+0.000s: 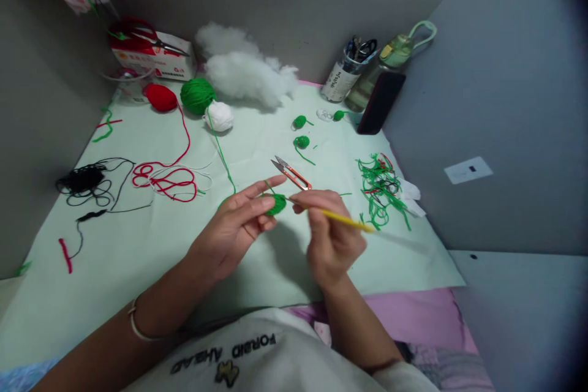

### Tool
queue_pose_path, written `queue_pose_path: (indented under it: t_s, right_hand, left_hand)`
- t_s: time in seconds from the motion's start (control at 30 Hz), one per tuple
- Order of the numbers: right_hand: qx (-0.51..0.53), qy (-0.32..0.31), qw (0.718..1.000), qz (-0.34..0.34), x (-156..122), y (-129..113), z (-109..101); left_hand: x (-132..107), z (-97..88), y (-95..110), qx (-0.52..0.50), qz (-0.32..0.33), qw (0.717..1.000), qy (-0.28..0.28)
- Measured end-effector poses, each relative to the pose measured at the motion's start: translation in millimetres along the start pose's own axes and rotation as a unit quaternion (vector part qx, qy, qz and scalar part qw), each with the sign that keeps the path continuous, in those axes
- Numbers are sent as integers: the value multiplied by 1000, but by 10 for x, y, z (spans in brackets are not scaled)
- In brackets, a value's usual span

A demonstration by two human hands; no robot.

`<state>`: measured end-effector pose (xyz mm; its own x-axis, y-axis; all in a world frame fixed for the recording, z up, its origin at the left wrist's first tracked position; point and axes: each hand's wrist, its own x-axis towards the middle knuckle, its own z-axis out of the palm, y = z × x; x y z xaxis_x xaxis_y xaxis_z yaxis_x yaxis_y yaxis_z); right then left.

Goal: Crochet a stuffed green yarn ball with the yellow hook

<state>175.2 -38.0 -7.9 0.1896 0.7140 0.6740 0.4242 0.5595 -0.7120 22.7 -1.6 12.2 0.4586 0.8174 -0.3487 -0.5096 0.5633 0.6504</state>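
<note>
Between the thumb and fingers of my left hand (236, 220) is a small round green crochet piece (277, 204). A green strand runs over the raised index finger and back to the green yarn ball (197, 96). My right hand (334, 233) grips a crochet hook (346, 219) with a yellow handle, its tip meeting the right edge of the piece. Whether a loop sits on the hook is too small to tell. Orange-handled thread snips (294, 174) lie open-bladed just beyond my fingers. Two small green crocheted balls (302, 142) with yarn tails rest farther back.
A white yarn ball (218, 117), a red yarn ball (160, 98) and fluffy white stuffing (250, 76) sit at the back. Tangled black yarn (85, 180) lies left, green yarn scraps (381, 187) right. A phone (382, 103) leans against a bottle (397, 52) beside a pen cup (342, 76).
</note>
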Motion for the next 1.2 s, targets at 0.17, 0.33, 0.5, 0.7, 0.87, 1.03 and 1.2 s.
queue_pose_path:
  t_s: [0.17, 0.33, 0.5, 0.7, 0.87, 1.03, 1.2]
  right_hand:
    - [149, 1, 976, 158, 96, -21, 20]
    - [46, -10, 997, 64, 34, -5, 59]
    - [-77, -37, 993, -82, -6, 27, 24]
    - [126, 20, 982, 142, 98, 7, 7]
    - [150, -12, 974, 170, 94, 24, 36]
    - [214, -1, 949, 231, 122, 66, 12]
    - [180, -8, 964, 198, 130, -9, -10]
  left_hand:
    - [-8, 9, 34, 34, 37, 999, -14]
    - [-38, 41, -12, 97, 80, 992, 16]
    - [13, 34, -28, 5, 14, 1000, 10]
    - [34, 22, 16, -7, 37, 999, 4]
    - [-7, 36, -16, 93, 59, 994, 5]
    - [-22, 15, 11, 110, 57, 992, 1]
    - [-26, -29, 34, 132, 80, 988, 13]
